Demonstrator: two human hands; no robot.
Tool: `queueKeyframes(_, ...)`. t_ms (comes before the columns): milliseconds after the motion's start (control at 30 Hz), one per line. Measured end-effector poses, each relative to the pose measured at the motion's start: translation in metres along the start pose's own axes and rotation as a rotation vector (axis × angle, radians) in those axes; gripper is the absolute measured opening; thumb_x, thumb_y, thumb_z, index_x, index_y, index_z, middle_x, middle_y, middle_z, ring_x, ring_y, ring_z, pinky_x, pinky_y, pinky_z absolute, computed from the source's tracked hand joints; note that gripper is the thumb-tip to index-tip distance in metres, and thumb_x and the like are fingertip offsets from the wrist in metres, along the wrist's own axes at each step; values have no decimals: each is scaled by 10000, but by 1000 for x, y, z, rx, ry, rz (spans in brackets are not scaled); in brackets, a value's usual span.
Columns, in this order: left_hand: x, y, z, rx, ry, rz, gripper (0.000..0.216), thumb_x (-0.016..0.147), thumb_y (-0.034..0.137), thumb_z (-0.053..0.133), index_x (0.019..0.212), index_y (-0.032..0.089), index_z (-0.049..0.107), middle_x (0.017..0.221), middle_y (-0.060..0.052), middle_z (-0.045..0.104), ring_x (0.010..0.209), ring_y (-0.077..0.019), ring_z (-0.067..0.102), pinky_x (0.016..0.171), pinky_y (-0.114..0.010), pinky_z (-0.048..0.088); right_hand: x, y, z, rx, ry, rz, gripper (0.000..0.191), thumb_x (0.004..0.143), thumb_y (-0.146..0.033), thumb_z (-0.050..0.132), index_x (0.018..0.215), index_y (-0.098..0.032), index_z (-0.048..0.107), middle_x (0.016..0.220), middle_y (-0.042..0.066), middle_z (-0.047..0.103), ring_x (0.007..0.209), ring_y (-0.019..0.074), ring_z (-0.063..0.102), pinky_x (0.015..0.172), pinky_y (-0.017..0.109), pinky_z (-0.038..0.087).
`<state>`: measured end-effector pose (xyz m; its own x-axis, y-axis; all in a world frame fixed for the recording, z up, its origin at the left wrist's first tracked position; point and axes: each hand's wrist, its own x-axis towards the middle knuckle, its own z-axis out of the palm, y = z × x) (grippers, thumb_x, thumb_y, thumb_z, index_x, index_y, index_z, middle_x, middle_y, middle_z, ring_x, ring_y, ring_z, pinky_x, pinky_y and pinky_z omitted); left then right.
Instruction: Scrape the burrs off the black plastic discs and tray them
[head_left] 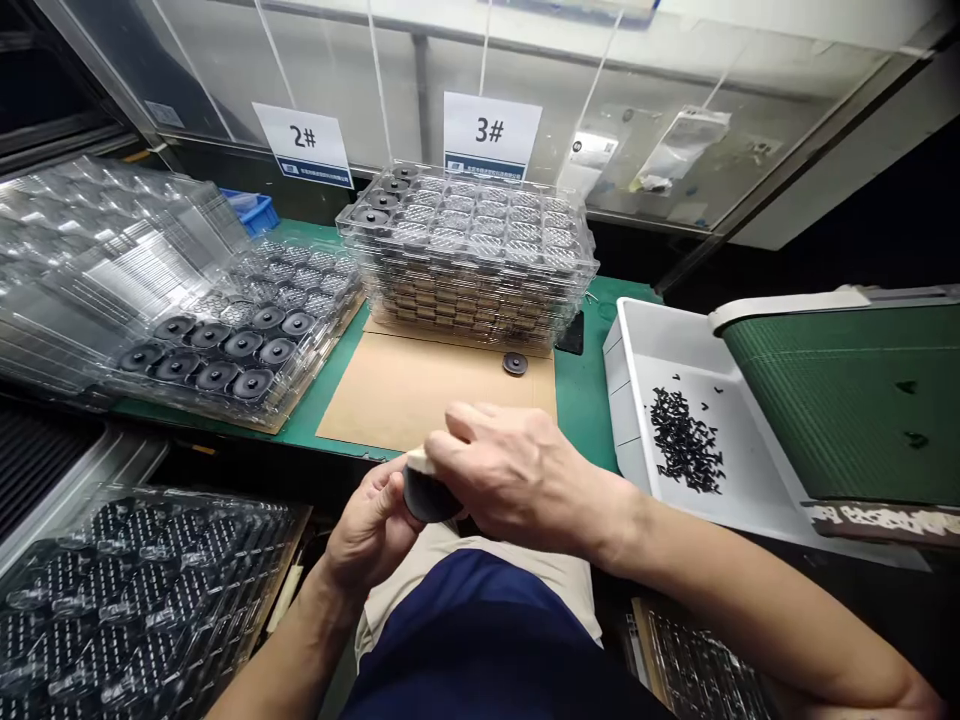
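Viewing remotely, I log the black disc (430, 500) just left of the right hand (517, 480), whose fingers pinch a pale piece (419, 461) at the disc's top, the left hand (375, 530) pinching its left edge.

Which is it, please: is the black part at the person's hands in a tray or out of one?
Out: the left hand holds the black part up in the air, well away from the tray stack.

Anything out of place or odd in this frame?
One thing, mildly: a single black disc lies loose on the cardboard, in front of the tray stack, rather than in a tray pocket. Nothing looks clearly spilled or damaged.
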<state>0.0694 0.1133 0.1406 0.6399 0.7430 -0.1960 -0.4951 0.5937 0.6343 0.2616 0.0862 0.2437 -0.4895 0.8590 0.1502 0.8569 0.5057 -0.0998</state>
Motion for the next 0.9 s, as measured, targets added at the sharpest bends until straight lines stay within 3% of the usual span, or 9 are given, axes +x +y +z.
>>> queueKeyframes(100,0,-2,4,-21,-14,-12,365,804,490,839,990,177,819,1056,-103,787,1035,-304,740,994,-465,599,-2,6,-2,-27,46,-103,61,1007,-210,521,1009,-202,581,959,46,564,765,166,447,612,325,228)
queueKeyframes(300,4,-1,9,21,165,229,620,649,257,971,1229,324,760,1219,-33,764,1156,-224,702,1030,-292,548,-15,-1,13,289,117,127,201,1038,-285,488,874,-188,552,836,4,556,686,128,440,633,285,304)
queueKeyframes(433,3,-2,9,61,175,259,610,653,220,961,1220,334,765,1217,-39,768,1234,-245,673,1054,-286,527,-22,-1,19,308,87,105,198,1037,-299,471,912,-189,578,852,15,591,704,132,479,632,284,300)
queueKeyframes(533,-2,-1,5,46,157,224,621,668,281,959,1251,324,750,1231,-56,767,1201,-253,694,1031,-315,559,-30,15,22,334,161,262,158,1019,-282,490,958,-190,602,811,10,607,704,133,517,654,277,327)
queueKeyframes(600,-5,-2,4,39,155,210,622,684,316,951,1269,318,741,1238,-63,765,1188,-261,702,1042,-352,564,-39,24,28,587,165,384,150,1002,-296,514,1068,-194,602,796,-2,624,692,128,567,668,261,386)
queueKeyframes(667,-6,-5,5,41,158,207,614,695,335,942,1274,317,739,1242,-66,766,1183,-265,705,1057,-375,559,-48,25,43,1032,90,455,249,982,-368,546,1167,-202,558,790,-14,634,678,135,627,639,248,452)
queueKeyframes(767,-6,-17,13,114,163,159,575,707,336,931,1254,312,755,1243,-69,769,1196,-272,699,1058,-356,552,-62,11,79,1607,-16,497,431,920,-569,602,1129,-201,521,777,-18,624,621,150,655,528,237,483)
queueKeyframes(833,-5,-30,20,256,179,97,557,725,321,916,1258,305,757,1255,-71,766,1223,-289,686,1054,-346,552,-70,-4,105,1735,44,536,504,896,-689,580,989,-197,526,680,-49,559,511,112,564,497,236,471)
queueKeyframes(900,-6,-44,23,472,222,39,540,763,330,884,1283,291,746,1282,-68,756,1255,-318,666,1046,-357,560,-82,-19,126,1721,193,636,509,923,-713,514,846,-210,485,559,-85,444,439,78,423,463,217,401)
